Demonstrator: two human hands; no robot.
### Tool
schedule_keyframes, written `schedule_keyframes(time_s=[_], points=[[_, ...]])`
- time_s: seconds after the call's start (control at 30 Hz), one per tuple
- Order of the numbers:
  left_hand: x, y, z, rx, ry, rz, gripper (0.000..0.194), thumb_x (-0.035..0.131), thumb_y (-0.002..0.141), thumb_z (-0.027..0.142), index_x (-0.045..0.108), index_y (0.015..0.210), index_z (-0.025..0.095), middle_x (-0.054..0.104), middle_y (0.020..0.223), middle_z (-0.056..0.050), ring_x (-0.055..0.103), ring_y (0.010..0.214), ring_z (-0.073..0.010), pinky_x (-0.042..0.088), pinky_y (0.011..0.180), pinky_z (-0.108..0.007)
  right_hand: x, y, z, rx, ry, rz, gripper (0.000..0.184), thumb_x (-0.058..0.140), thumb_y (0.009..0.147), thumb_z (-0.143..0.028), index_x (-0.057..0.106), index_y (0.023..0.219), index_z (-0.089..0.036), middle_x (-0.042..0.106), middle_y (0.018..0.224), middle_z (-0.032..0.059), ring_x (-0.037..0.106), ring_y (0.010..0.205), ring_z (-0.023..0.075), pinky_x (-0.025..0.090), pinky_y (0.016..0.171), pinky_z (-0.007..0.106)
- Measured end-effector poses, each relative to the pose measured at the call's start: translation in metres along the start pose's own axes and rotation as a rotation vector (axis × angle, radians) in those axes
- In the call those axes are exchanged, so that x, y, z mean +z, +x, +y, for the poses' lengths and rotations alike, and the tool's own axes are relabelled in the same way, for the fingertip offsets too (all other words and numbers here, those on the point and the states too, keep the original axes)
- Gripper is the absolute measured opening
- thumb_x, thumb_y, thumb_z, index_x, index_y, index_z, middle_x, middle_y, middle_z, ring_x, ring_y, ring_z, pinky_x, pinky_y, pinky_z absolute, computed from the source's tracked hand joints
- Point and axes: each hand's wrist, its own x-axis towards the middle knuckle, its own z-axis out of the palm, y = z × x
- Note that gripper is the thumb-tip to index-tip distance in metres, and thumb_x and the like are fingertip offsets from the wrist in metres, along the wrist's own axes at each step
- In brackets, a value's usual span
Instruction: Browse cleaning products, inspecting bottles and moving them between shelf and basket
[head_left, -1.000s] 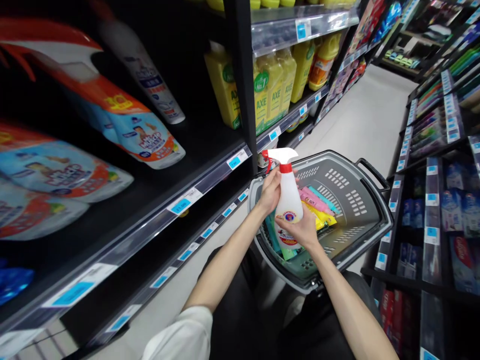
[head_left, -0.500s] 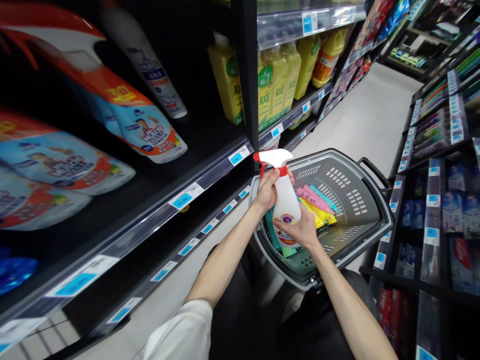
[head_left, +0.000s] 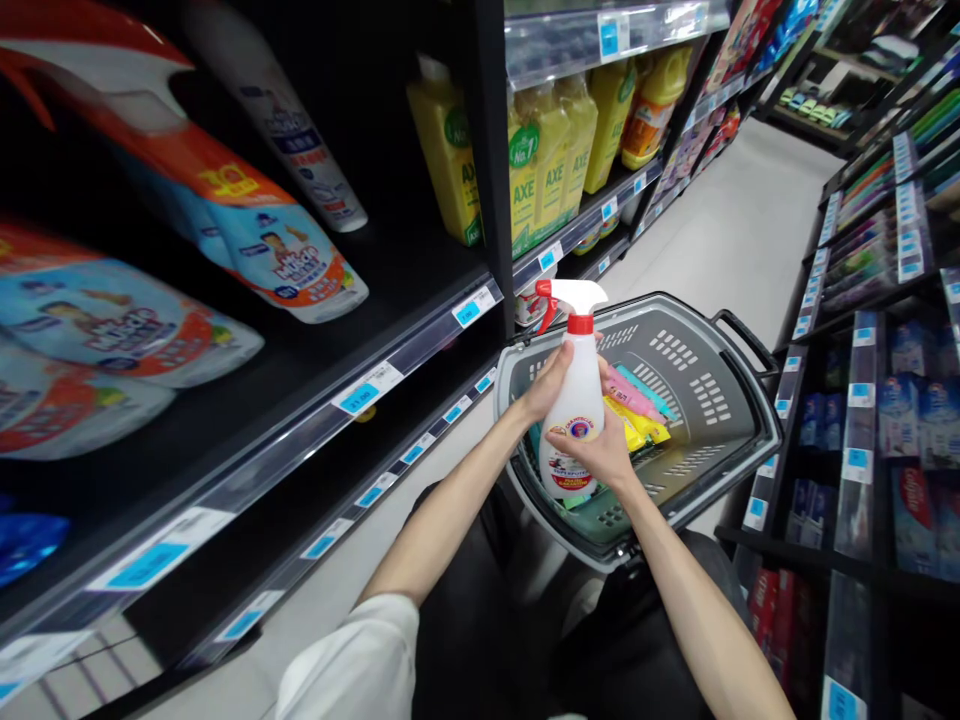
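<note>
Both my hands hold a white spray bottle (head_left: 575, 400) with a red collar and white trigger head, upright above a grey shopping basket (head_left: 705, 400). My left hand (head_left: 546, 385) wraps the bottle's upper body from the left. Around its lower label, from the right, my right hand (head_left: 600, 452) is closed. Inside the basket lie pink, teal and yellow flat packs (head_left: 637, 405), partly hidden behind the bottle.
Dark shelving runs along the left with blue-and-orange refill pouches (head_left: 247, 235) and yellow AXE bottles (head_left: 540, 175). More shelves with blue price tags (head_left: 862, 395) stand on the right. A pale floor aisle (head_left: 735, 240) stretches ahead beyond the basket.
My left hand slid down from the bottle's neck to its body. The bottle came more upright, with its spray head shifted slightly right.
</note>
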Motion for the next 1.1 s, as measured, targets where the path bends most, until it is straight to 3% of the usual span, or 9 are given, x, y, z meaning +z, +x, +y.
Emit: schedule_keyframes(time_s=[0.33, 0.6, 0.77, 0.9, 1.0, 1.1], points=[[0.005, -0.005, 0.005, -0.189, -0.214, 0.039, 0.057, 0.065, 0.097, 0.066, 0.064, 0.128, 0.019, 0.075, 0.085, -0.005, 0.078, 0.076, -0.0228, 0.063, 0.073, -0.032, -0.007, 0.005, -0.002, 0.045, 0.076, -0.117, 0.045, 0.089, 0.056, -0.051, 0.062, 0.078, -0.023, 0.071, 0.078, 0.0053, 0.063, 0.071, 0.0229, 0.055, 0.062, 0.037], [0.007, -0.007, 0.015, -0.175, -0.275, 0.066, 0.092, 0.034, 0.095, 0.088, 0.069, 0.130, 0.011, 0.078, 0.097, -0.015, 0.078, 0.091, -0.0324, 0.064, 0.078, -0.040, -0.015, 0.006, 0.017, 0.085, 0.291, -0.280, 0.059, 0.080, 0.053, -0.075, 0.062, 0.075, -0.023, 0.067, 0.068, 0.0027, 0.058, 0.059, 0.0200, 0.052, 0.055, 0.034], [0.010, -0.007, 0.019, -0.156, -0.296, 0.084, 0.098, 0.030, 0.092, 0.093, 0.070, 0.129, 0.011, 0.078, 0.103, -0.018, 0.077, 0.097, -0.0353, 0.063, 0.082, -0.045, -0.015, -0.001, 0.018, 0.150, 0.377, -0.346, 0.078, 0.071, 0.048, -0.091, 0.067, 0.087, -0.024, 0.072, 0.076, 0.0061, 0.070, 0.070, 0.0288, 0.060, 0.062, 0.041], [0.007, -0.005, 0.017, -0.162, -0.301, 0.075, 0.098, 0.029, 0.092, 0.093, 0.070, 0.129, 0.011, 0.078, 0.101, -0.018, 0.077, 0.097, -0.0351, 0.063, 0.082, -0.044, -0.015, 0.003, 0.016, 0.134, 0.402, -0.352, 0.074, 0.077, 0.047, -0.087, 0.066, 0.083, -0.023, 0.072, 0.074, 0.0061, 0.070, 0.069, 0.0290, 0.059, 0.060, 0.040], [0.005, -0.002, 0.013, -0.135, -0.305, 0.012, 0.096, 0.031, 0.092, 0.092, 0.069, 0.128, 0.011, 0.077, 0.100, -0.018, 0.077, 0.095, -0.0360, 0.062, 0.082, -0.046, -0.018, 0.005, 0.019, 0.136, 0.349, -0.361, 0.068, 0.079, 0.048, -0.082, 0.064, 0.080, -0.024, 0.067, 0.069, 0.0043, 0.064, 0.062, 0.0250, 0.055, 0.057, 0.037], [0.010, 0.000, 0.011, -0.118, -0.281, -0.134, 0.093, 0.037, 0.090, 0.091, 0.068, 0.126, 0.011, 0.077, 0.101, -0.023, 0.077, 0.092, -0.0375, 0.060, 0.086, -0.053, -0.027, -0.001, 0.019, 0.134, 0.257, -0.343, 0.068, 0.075, 0.048, -0.083, 0.061, 0.080, -0.025, 0.063, 0.064, 0.0028, 0.058, 0.055, 0.0232, 0.053, 0.052, 0.038]])
